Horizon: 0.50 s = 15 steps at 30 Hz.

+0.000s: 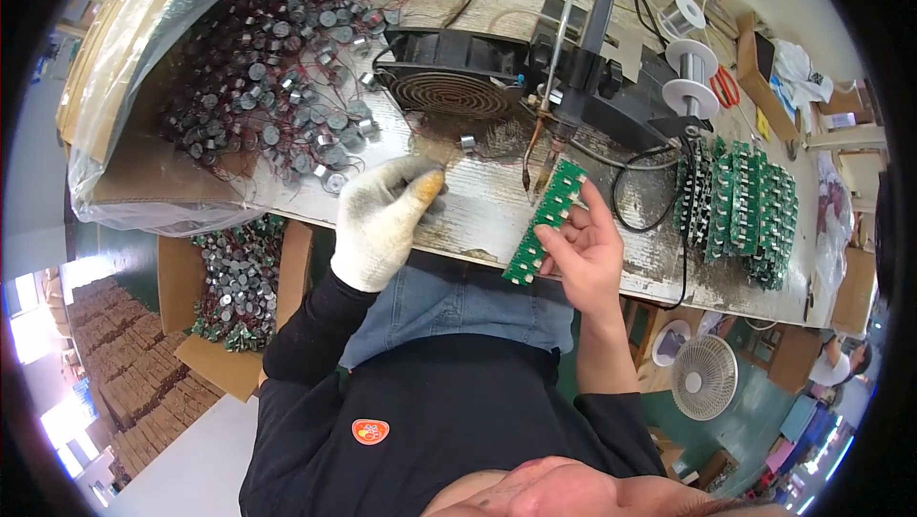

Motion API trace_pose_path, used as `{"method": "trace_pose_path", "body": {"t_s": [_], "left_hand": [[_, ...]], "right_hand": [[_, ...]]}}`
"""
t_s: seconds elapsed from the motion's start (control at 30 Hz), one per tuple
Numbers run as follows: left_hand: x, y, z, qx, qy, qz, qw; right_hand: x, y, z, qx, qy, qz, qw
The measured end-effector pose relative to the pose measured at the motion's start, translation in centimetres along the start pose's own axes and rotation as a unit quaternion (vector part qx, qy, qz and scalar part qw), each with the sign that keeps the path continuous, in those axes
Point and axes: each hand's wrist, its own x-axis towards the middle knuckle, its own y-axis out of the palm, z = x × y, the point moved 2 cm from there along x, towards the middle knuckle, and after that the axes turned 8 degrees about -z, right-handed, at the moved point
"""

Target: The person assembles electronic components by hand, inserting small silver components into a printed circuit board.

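Circuit strip [547,212] in right hand [589,254], over the front edge of the counter [482,194], clamped between thumb and bare fingers. Left hand [380,221] gloved, fingers curled close; cannot tell whether gripping anything. Soldering tip [526,176], probably hot, seemingly just beside the strip's upper end: with careless tilting, risk of scorching or burnt fingers. Heaped wired motors [271,135], liable to tangle if tugged.

the scene is bright and even. windows [67,433] at lower left burn out to white, and a strip light [841,459] glows at lower right. glare sits on the desk [478,194] and the bag [98,168]. the middle looks fairly sharp; edges bend, soften and fall into black corners.
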Motion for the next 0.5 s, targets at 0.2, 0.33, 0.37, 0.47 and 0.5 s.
{"method": "trace_pose_path", "body": {"t_s": [0.2, 0.33, 0.37, 0.47, 0.5], "left_hand": [[-1.2, 2.9, 1.4, -0.034, -0.114, 0.048, 0.992], [-1.2, 3.6, 1.6, 0.019, -0.1, 0.074, 0.992], [-1.2, 3.8, 1.5, 0.03, -0.088, 0.068, 0.993], [-1.1, 4.2, 1.6, 0.055, -0.057, 0.06, 0.995], [-1.0, 4.3, 1.6, 0.069, -0.034, 0.056, 0.995]], "right_hand": [[-0.2, 0.0, 0.1, -0.036, -0.017, 0.048, 0.998], [-0.6, 0.1, 0.3, -0.038, -0.006, 0.051, 0.998], [-0.7, 0.3, 0.3, -0.033, 0.001, 0.056, 0.998], [-1.0, 0.5, 0.3, -0.024, 0.014, 0.065, 0.997], [-1.2, 0.6, 0.2, -0.024, 0.014, 0.064, 0.998]]}}
